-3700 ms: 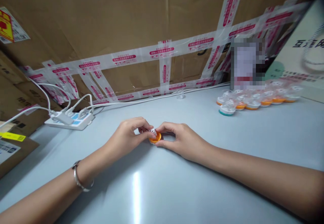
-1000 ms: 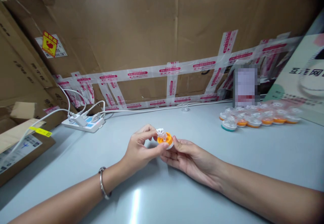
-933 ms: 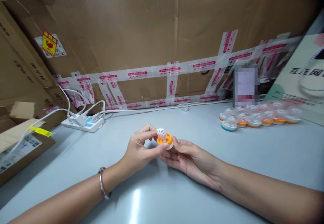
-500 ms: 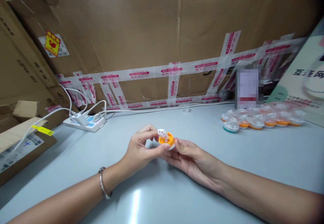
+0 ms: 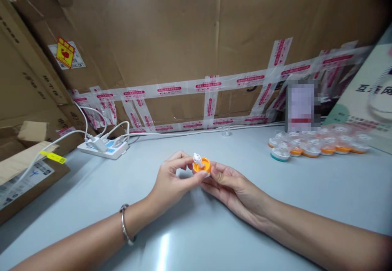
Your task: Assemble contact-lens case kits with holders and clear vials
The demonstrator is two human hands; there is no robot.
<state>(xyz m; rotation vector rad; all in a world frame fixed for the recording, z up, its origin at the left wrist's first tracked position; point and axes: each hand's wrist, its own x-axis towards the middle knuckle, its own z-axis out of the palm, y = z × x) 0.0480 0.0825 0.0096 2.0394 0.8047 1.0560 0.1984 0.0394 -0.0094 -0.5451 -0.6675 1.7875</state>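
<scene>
Both hands meet above the grey table on a small round orange base with a white figure on it. My left hand is closed on its left side, the thumb along the near rim and the fingers behind the white figure. My right hand grips the right edge between thumb and fingers, other fingers curled underneath. The white figure leans at the base's left side; whether it is fixed there I cannot tell. Part of the base's underside is hidden by the hands. A clear plastic dome sits on the table behind them.
Several round pieces with clear domes and orange or teal bases stand at the right. Behind them is a blurred upright panel. A power strip with white cables lies left, beside an open carton. Large cardboard walls the back.
The orange base has tipped so less of its white underside shows, and the white figure stands more upright. Both hands keep their hold and have shifted only slightly.
</scene>
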